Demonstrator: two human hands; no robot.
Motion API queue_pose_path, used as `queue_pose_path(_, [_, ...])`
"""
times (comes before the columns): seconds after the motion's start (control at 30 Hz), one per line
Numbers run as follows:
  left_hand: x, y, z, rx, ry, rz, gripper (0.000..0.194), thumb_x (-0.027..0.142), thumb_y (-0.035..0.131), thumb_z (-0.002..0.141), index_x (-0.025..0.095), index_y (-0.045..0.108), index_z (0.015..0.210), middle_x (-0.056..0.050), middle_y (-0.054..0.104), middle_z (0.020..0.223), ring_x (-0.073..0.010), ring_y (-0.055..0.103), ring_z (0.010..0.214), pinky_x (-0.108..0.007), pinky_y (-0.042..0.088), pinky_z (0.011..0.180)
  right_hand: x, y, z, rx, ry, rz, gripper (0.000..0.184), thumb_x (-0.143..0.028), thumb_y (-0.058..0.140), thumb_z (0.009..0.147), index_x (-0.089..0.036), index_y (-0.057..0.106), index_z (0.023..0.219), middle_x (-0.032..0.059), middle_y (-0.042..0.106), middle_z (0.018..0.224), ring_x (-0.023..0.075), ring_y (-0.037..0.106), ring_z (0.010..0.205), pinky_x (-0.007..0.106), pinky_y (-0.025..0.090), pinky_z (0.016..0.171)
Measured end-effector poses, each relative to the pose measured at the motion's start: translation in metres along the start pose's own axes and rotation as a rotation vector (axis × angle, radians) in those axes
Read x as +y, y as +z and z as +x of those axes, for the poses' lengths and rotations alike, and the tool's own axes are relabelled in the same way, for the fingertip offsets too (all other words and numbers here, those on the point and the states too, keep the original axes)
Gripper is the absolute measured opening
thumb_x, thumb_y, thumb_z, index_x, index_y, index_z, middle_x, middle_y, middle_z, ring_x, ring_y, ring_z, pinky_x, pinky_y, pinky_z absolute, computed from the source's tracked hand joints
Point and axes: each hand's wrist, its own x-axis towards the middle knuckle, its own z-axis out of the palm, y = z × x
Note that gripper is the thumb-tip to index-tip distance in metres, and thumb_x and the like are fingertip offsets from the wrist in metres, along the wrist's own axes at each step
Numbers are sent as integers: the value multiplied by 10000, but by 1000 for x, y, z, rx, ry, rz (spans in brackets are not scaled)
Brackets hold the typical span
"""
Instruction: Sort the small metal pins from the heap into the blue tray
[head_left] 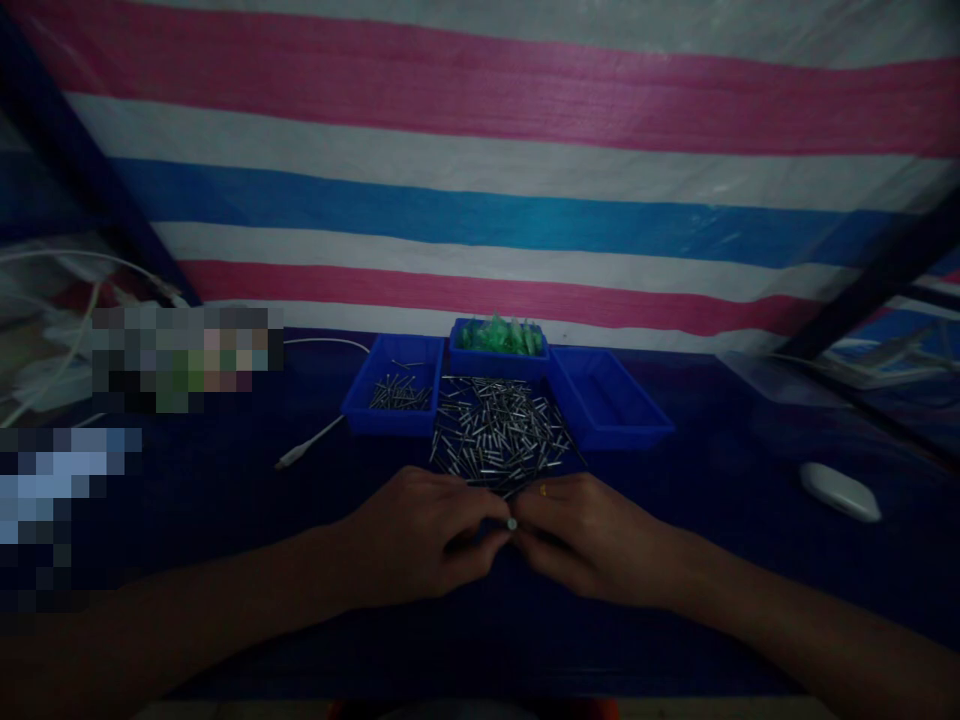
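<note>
My left hand (433,525) and my right hand (581,530) meet at the middle of the table, just in front of a loose pile of thin metal pins (499,425). Thumb and fingers of each hand are closed in a pinch. Between the fingertips shows a small piece with a round, pale end (511,524); both hands touch it, and the rest of it is hidden. The right hand wears a ring (543,490). Dim light leaves the exact kind of the pins unclear.
Around the pile stand a left blue tray (390,420) with some pins, a back blue tray (499,362) of green plastic pieces, and a right blue tray (611,400). A white cable (300,452) lies left, a white rounded case (838,490) right. Striped sheeting (480,215) hangs behind.
</note>
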Motion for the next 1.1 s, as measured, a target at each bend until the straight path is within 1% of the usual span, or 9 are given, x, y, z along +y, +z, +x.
queue_pose_path(0.17, [-1, 0, 1, 5, 6, 43, 125, 274, 485, 854, 177, 548, 902, 55, 550, 591, -78, 512, 524, -186, 347, 515, 2, 1, 0, -21, 5, -26, 131, -154, 410, 844, -147, 506, 755, -8, 483, 650, 98, 440, 565, 222, 347, 532])
queue_pose_path(0.3, [-1, 1, 1, -57, -9, 95, 139, 266, 460, 860, 173, 540, 796, 39, 555, 620, -88, 527, 560, -198, 347, 526, 4, 2, 0, -40, -15, -142, 147, -166, 408, 853, -147, 528, 771, 10, 525, 678, 114, 470, 607, 239, 372, 581])
queue_pose_path(0.43, [-1, 1, 1, -84, -25, 127, 108, 209, 448, 825, 171, 506, 742, 43, 527, 602, -88, 498, 529, -202, 344, 516, 5, 0, 0, -13, -36, -240, 194, -185, 392, 872, -150, 538, 749, 11, 529, 656, 118, 465, 586, 245, 368, 575])
queue_pose_path(0.53, [-3, 0, 1, -80, -87, 172, 97, 181, 441, 804, 172, 488, 719, 44, 507, 583, -92, 486, 514, -206, 347, 513, 4, -3, 0, 31, -40, -278, 235, -195, 371, 890, -144, 553, 749, 13, 533, 642, 117, 458, 563, 245, 359, 555])
queue_pose_path(0.67, [-7, 2, 1, -149, -161, 213, 87, 176, 463, 794, 172, 490, 712, 43, 516, 585, -103, 503, 517, -213, 345, 501, 2, -6, 1, 87, -42, -252, 258, -179, 354, 899, -138, 558, 747, 10, 525, 621, 111, 453, 542, 239, 353, 538])
queue_pose_path(0.77, [-7, 4, 1, -203, -150, 168, 59, 175, 484, 789, 172, 511, 738, 43, 546, 615, -102, 526, 537, -207, 351, 507, 3, -5, 2, 78, -20, -182, 238, -174, 370, 892, -139, 559, 752, 11, 531, 625, 109, 468, 555, 233, 363, 546])
queue_pose_path(0.9, [-6, 5, 1, -216, -133, 143, 79, 189, 466, 817, 174, 531, 775, 42, 567, 623, -101, 544, 544, -202, 357, 507, 6, -3, 1, 74, 26, -67, 182, -189, 406, 885, -143, 567, 813, 12, 553, 677, 109, 507, 619, 227, 383, 586])
queue_pose_path(1.0, [-6, 3, 1, -160, -125, 244, 113, 202, 448, 822, 169, 532, 753, 32, 568, 594, -109, 543, 521, -211, 359, 494, 8, -7, 2, 57, 84, -13, 173, -210, 415, 893, -151, 572, 852, 7, 568, 692, 108, 532, 642, 226, 397, 602])
queue_pose_path(1.1, [-11, -10, 4, 31, -110, 492, 149, 222, 420, 829, 170, 543, 766, 9, 593, 607, -140, 561, 550, -236, 373, 508, 14, -16, 4, 33, 142, -27, 172, -241, 424, 903, -157, 571, 936, 18, 597, 759, 117, 558, 691, 237, 411, 637])
